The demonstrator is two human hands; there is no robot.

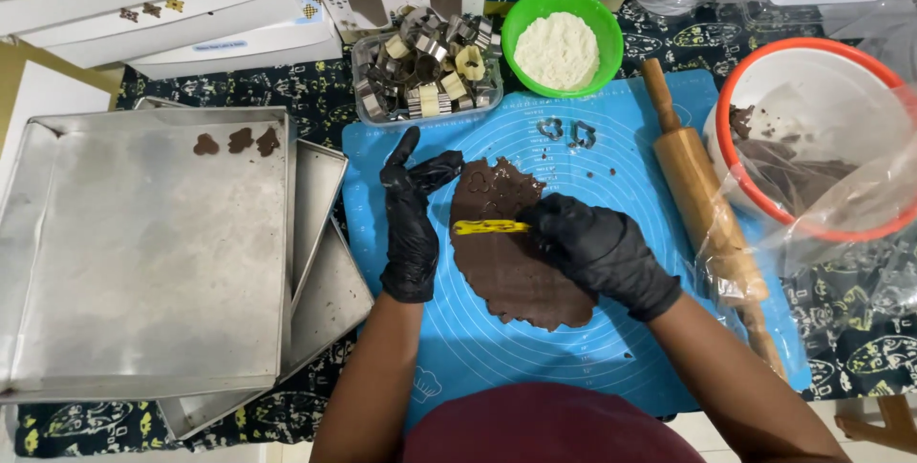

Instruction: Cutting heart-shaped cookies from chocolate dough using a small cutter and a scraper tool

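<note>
Right hand, black-gloved, has its grip pinched shut on a small yellow tool, and that tool lies flat across the upper middle of the brown dough sheet, pointing left from the fingertips. The dough sits on the blue mat on the counter, right between both hands. Left hand, gloved too, rests with its fingers spread at the dough's left edge, thumb reaching onto the top corner, gripping nothing. Three small brown cut shapes sit near the top edge of the big metal tray, well apart from the dough. A rolling pin lies just right of the hand; two metal cutters rest above the dough. The tool's near end is hidden inside the glove, its working tip is hard to make out, and the red-rimmed bowl is veiled by clear plastic.
</note>
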